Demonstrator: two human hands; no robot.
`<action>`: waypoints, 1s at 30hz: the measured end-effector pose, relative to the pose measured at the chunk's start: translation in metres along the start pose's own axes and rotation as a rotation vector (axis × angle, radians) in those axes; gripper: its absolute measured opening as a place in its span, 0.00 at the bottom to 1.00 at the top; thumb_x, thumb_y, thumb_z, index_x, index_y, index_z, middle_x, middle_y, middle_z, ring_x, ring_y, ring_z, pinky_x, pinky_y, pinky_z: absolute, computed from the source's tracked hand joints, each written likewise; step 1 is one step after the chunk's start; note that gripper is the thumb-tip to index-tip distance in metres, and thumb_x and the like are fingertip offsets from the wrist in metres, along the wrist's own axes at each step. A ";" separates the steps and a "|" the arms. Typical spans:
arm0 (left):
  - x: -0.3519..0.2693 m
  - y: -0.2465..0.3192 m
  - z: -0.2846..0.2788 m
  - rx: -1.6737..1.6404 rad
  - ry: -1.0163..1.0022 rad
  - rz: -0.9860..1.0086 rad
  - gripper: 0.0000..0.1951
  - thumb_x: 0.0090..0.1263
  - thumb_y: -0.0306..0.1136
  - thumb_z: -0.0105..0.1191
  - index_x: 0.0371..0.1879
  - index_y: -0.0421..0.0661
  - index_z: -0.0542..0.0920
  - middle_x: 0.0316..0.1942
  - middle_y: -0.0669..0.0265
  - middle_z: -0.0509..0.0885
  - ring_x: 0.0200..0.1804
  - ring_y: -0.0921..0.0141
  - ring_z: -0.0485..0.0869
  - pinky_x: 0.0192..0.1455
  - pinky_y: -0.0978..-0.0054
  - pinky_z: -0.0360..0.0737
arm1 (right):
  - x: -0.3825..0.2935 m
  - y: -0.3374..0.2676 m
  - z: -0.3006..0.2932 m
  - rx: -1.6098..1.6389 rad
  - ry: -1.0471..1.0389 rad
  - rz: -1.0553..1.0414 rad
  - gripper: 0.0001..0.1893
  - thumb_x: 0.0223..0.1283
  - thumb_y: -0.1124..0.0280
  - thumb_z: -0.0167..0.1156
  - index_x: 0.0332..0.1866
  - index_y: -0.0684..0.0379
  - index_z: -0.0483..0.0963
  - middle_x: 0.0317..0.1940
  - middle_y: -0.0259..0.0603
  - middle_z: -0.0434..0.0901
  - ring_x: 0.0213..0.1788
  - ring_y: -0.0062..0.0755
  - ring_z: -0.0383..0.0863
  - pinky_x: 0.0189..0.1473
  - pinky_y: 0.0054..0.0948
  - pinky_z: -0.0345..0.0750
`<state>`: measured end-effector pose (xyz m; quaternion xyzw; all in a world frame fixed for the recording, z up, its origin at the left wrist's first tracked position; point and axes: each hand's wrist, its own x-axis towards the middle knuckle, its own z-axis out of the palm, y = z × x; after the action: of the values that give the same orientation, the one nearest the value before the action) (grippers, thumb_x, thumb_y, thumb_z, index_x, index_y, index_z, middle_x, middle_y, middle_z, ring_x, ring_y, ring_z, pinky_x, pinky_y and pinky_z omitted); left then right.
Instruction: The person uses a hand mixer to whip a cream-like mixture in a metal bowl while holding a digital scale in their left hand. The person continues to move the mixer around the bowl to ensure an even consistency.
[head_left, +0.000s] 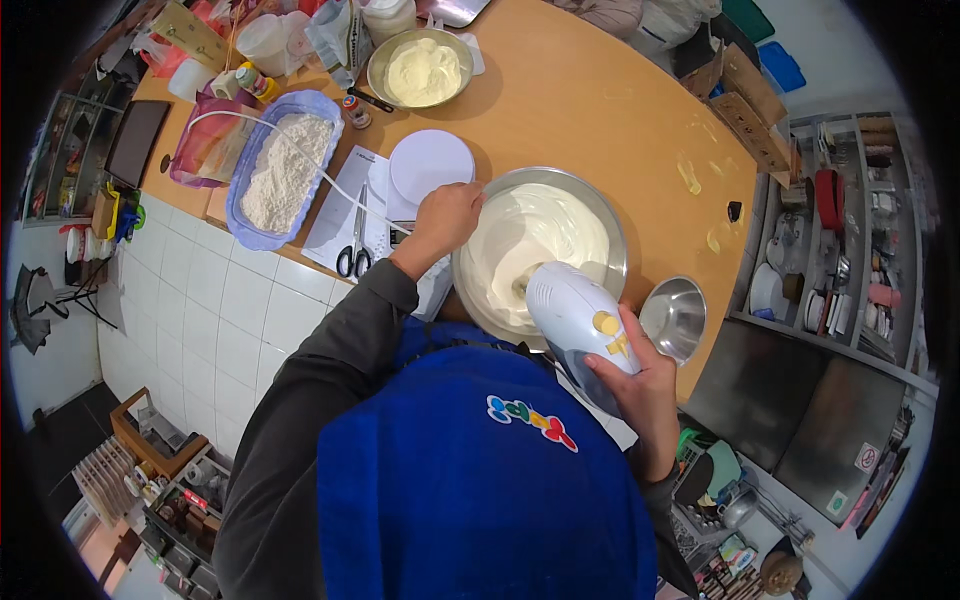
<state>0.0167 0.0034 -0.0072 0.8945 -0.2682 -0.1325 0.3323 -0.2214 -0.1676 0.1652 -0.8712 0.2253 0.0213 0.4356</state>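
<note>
My right hand (637, 375) grips a white electric hand mixer (574, 315) with yellow buttons. Its beaters dip into a pale, creamy batter (555, 225) that shows swirl marks. The batter fills much of a wide stainless steel mixing bowl (616, 247) at the table's near edge. At the bowl's left rim is my left hand (450, 217), fingers curled together; its fingertips seem to hold the rim. Just beyond that hand lies a white kitchen scale (431, 165), partly covered by my wrist. A small, shiny metal bowl (673, 319) stands right of the mixer.
On the wooden table (570, 90), a lilac tub (238, 202) of flour sits left. Black-handled scissors (354, 259) rest on paper sheets (330, 221). A metal bowl (375, 75) of pale powder stands farther back. A white cable (330, 180) crosses from the tub toward my left wrist.
</note>
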 end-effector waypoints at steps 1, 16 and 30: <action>0.000 0.000 0.000 -0.007 0.004 0.002 0.11 0.69 0.35 0.49 0.40 0.43 0.82 0.32 0.49 0.83 0.38 0.49 0.82 0.42 0.53 0.77 | 0.000 0.002 -0.001 -0.002 -0.003 0.007 0.35 0.49 0.71 0.73 0.63 0.69 0.69 0.49 0.57 0.81 0.48 0.36 0.84 0.51 0.30 0.78; -0.061 -0.020 -0.027 -0.112 -0.163 -0.167 0.24 0.71 0.51 0.49 0.27 0.38 0.80 0.28 0.47 0.83 0.35 0.47 0.81 0.38 0.52 0.75 | 0.009 -0.011 0.003 0.137 0.030 0.180 0.34 0.51 0.69 0.71 0.63 0.71 0.68 0.52 0.55 0.80 0.51 0.32 0.81 0.53 0.28 0.76; -0.073 -0.008 -0.008 0.062 -0.424 -0.185 0.19 0.72 0.44 0.45 0.35 0.38 0.82 0.33 0.44 0.83 0.40 0.46 0.81 0.45 0.51 0.75 | 0.036 -0.010 0.006 0.070 0.088 0.120 0.36 0.52 0.68 0.70 0.65 0.71 0.66 0.50 0.58 0.81 0.50 0.34 0.83 0.51 0.29 0.77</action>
<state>-0.0371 0.0543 -0.0025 0.8772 -0.2529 -0.3389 0.2272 -0.1838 -0.1719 0.1606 -0.8406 0.2965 0.0009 0.4532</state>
